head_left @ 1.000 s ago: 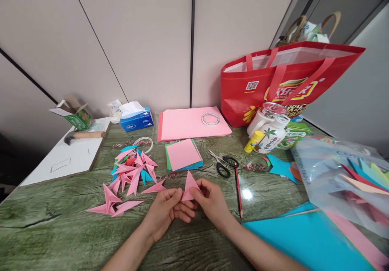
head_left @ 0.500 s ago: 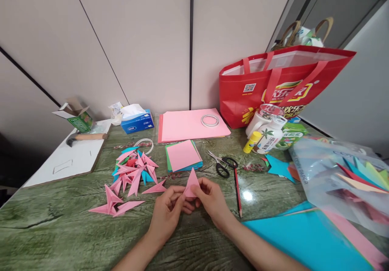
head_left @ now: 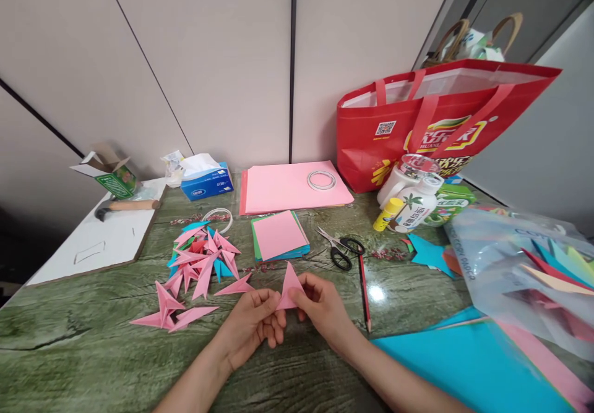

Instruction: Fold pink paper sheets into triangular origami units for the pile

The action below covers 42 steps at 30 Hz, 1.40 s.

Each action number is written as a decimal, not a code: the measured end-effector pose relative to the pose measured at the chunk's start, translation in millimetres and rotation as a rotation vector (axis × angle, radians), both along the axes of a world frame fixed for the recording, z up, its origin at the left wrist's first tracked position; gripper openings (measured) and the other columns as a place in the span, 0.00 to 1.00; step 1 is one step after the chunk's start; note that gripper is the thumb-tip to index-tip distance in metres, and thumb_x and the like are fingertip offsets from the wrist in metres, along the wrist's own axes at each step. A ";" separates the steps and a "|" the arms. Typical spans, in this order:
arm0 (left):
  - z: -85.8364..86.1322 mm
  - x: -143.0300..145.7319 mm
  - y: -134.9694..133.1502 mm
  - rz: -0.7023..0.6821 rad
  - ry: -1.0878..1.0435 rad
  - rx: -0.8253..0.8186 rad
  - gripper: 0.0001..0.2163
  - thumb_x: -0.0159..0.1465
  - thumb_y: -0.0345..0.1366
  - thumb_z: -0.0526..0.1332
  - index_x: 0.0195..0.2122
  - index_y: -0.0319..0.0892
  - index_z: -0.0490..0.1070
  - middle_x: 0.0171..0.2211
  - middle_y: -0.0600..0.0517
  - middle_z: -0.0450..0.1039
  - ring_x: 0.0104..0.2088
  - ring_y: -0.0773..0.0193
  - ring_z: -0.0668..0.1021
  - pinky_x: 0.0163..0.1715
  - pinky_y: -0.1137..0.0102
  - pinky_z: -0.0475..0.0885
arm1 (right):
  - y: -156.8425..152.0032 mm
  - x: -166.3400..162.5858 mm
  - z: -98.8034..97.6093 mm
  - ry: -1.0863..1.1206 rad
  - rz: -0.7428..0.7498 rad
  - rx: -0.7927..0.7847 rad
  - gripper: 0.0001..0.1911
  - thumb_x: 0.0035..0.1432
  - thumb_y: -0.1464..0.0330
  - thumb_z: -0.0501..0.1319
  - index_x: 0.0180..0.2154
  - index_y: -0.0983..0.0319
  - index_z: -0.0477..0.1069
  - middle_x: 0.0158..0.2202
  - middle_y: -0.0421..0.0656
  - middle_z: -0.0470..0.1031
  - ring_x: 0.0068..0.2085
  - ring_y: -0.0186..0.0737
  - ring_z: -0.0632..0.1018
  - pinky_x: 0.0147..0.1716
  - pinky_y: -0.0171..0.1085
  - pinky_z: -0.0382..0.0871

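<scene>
A pink folded paper triangle (head_left: 288,289) is held up between my two hands, its point facing away from me. My right hand (head_left: 320,305) pinches it from the right, thumb lying across its face. At its lower left corner, my left hand (head_left: 257,320) grips the edge between thumb and forefinger, the other fingers curled loosely below. Left of my hands lies a heap of folded paper pieces (head_left: 204,261), mostly pink with some blue and red. Beyond the triangle sits a stack of square paper sheets (head_left: 281,237), pink on top.
Scissors (head_left: 341,249) and a red pencil (head_left: 365,292) lie right of the stack. Large pink sheets (head_left: 288,187) bear a roll of tape. A glue stick (head_left: 388,214), white bottle (head_left: 416,206) and red bag (head_left: 366,135) stand back right; blue paper (head_left: 473,363) lies front right. A hammer (head_left: 127,206) rests left.
My left hand has turned, opening its lower fingers and shifting slightly left to the triangle's corner. The right hand still pinches the paper. The camera view has shifted a little.
</scene>
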<state>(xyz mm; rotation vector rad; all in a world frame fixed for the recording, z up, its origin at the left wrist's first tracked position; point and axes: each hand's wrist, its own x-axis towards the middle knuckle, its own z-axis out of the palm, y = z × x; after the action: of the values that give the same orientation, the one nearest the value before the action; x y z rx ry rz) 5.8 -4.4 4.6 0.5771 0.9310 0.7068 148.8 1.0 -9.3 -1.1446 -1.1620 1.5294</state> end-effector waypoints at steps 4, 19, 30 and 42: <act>1.3 3.3 -2.4 0.023 0.021 0.052 0.13 0.50 0.39 0.65 0.21 0.37 0.63 0.15 0.54 0.71 0.10 0.73 0.71 0.07 0.83 0.63 | 0.3 -0.5 -0.5 -0.012 -0.008 -0.011 0.09 0.47 0.65 0.58 0.24 0.64 0.64 0.19 0.35 0.63 0.16 0.25 0.61 0.15 0.28 0.54; -3.9 2.8 -4.2 -0.102 0.023 0.272 0.09 0.59 0.39 0.56 0.29 0.38 0.61 0.21 0.50 0.74 0.14 0.66 0.76 0.10 0.76 0.69 | -0.7 0.6 -2.0 0.045 0.109 0.066 0.10 0.48 0.63 0.60 0.24 0.64 0.65 0.18 0.34 0.64 0.17 0.27 0.64 0.17 0.28 0.58; -8.1 4.2 -4.0 -0.059 0.006 0.248 0.11 0.59 0.40 0.55 0.25 0.38 0.60 0.15 0.53 0.71 0.10 0.68 0.73 0.05 0.81 0.64 | -1.9 -0.5 0.3 0.117 0.066 0.003 0.12 0.45 0.64 0.63 0.24 0.65 0.65 0.19 0.36 0.67 0.20 0.28 0.68 0.20 0.29 0.64; -11.5 1.7 -3.6 -0.015 0.069 0.392 0.11 0.58 0.41 0.56 0.26 0.39 0.59 0.15 0.54 0.72 0.10 0.68 0.73 0.06 0.79 0.65 | -1.5 4.4 11.2 0.157 0.130 0.021 0.08 0.46 0.66 0.63 0.27 0.66 0.70 0.24 0.38 0.70 0.25 0.30 0.71 0.27 0.31 0.67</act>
<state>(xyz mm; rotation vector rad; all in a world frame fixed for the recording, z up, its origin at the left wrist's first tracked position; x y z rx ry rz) 7.6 -8.0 -6.9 0.9578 0.8545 0.8675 153.3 -0.5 1.9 -0.9320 -1.1614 1.6702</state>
